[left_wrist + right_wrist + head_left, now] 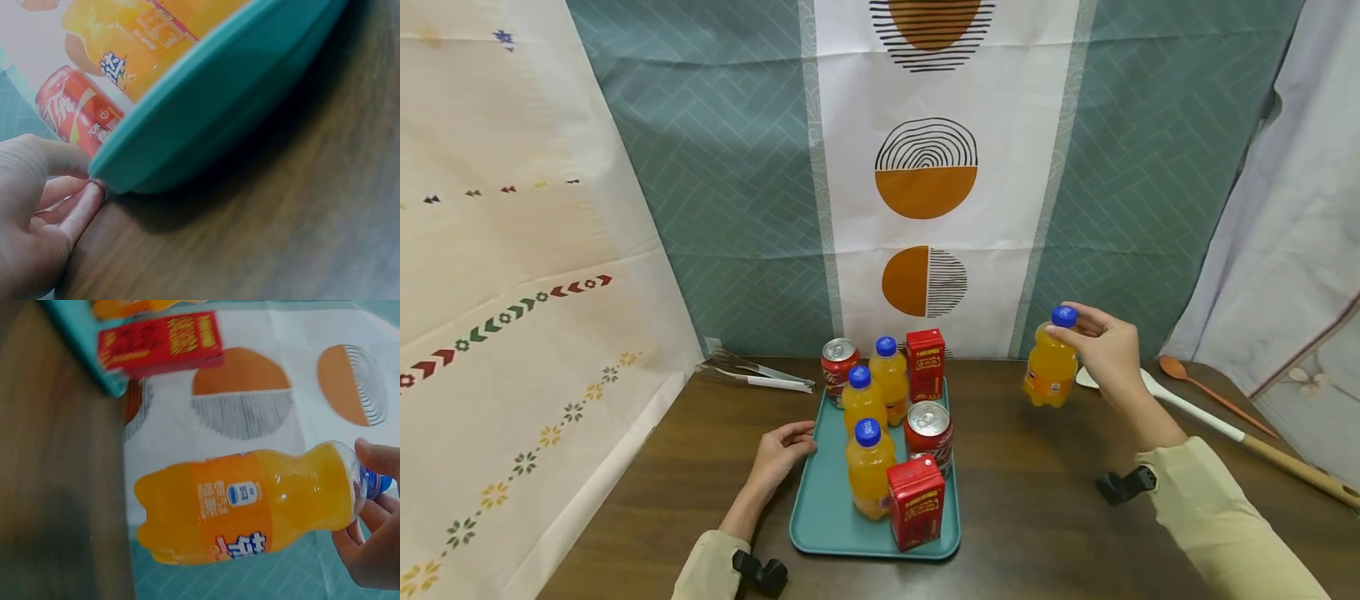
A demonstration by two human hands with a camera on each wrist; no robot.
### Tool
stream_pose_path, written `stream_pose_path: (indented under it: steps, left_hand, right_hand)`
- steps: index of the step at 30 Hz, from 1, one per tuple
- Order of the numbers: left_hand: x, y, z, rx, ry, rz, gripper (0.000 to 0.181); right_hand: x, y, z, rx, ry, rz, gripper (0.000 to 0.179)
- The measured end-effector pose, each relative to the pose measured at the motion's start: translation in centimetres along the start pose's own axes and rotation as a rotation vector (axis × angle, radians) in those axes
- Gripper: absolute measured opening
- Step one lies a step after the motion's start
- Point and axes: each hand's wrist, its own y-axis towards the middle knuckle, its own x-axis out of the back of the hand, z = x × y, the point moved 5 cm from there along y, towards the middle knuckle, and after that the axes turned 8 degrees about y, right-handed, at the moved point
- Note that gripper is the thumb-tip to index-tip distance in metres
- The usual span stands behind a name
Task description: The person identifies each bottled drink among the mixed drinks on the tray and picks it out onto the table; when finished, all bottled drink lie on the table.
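My right hand [1108, 346] pinches an orange soda bottle [1051, 371] by its neck, just under the blue cap, and holds it upright above the table to the right of the tray. Its label faces the camera in the right wrist view. At the left rim of the teal tray [820, 533], my left hand [778, 457] grips the edge between thumb and fingers. On the tray stand three more orange soda bottles [870, 479], two red soda cans [928, 429] and two red drink cartons [917, 504]. In the left wrist view, a can [78, 109] shows just past the fingers.
Metal tongs [767, 377] with white handles lie at the table's back left. To the right lie a white spatula [1195, 408] with a wooden handle and an orange spoon [1213, 392]. A patterned cloth [745, 208] hangs behind the wooden table [1022, 517].
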Motion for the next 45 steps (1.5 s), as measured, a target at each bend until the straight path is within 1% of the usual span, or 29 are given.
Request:
stream_pose_path:
  steps: [3,8,12,16,19,23,25,32,35,42,45]
  left_hand:
    - [-0.2,0.2,-0.1,-0.007,0.003,0.002,0.037]
    - [-0.1,0.3,-0.2,0.002,-0.001,-0.006,0.037]
    - [0.0,0.2,-0.2,-0.010,0.019,-0.005,0.037]
    - [-0.1,-0.2,0.1,0.004,0.031,-0.004,0.036]
    - [-0.3,-0.4,0.4,0.026,0.020,0.001,0.035]
    - [-0.4,-0.2,0.4,0.027,0.011,-0.002,0.034]
    - [-0.3,-0.2,0.3,0.026,0.010,-0.003,0.034]
    - [0.0,-0.1,0.3,0.032,0.011,-0.005,0.035]
    - [0.1,-0.2,0.3,0.035,0.007,-0.005,0.036]
    - [0.1,-0.3,0.3,0.029,0.021,-0.004,0.036]
    - [0.1,0.0,0.2,0.023,0.023,0.000,0.036]
  right_hand:
    - [0.9,0.2,-0.8,-0.002,-0.064,0.035,0.063]
    - [2.0,0.6,-2.3,-0.074,-0.113,0.073,0.069]
    - [2.6,0.8,-3.6,-0.109,-0.121,0.076,0.072]
    - [3.5,0.7,-5.0,-0.133,-0.146,0.062,0.075]
    - [4.2,0.7,-6.0,-0.175,-0.130,0.043,0.077]
    - [4.9,1.0,-6.6,-0.219,-0.095,0.020,0.079]
    - [5.0,1.3,-6.7,-0.228,-0.098,0.013,0.079]
    - [5.4,1.6,-7.5,-0.266,-0.058,-0.017,0.071]
    - [5.4,1.5,-7.7,-0.252,-0.067,-0.017,0.070]
    - [5.5,1.4,-8.0,-0.140,-0.117,0.004,0.066]
    - [5.6,1.5,-7.9,-0.121,-0.145,-0.004,0.068]
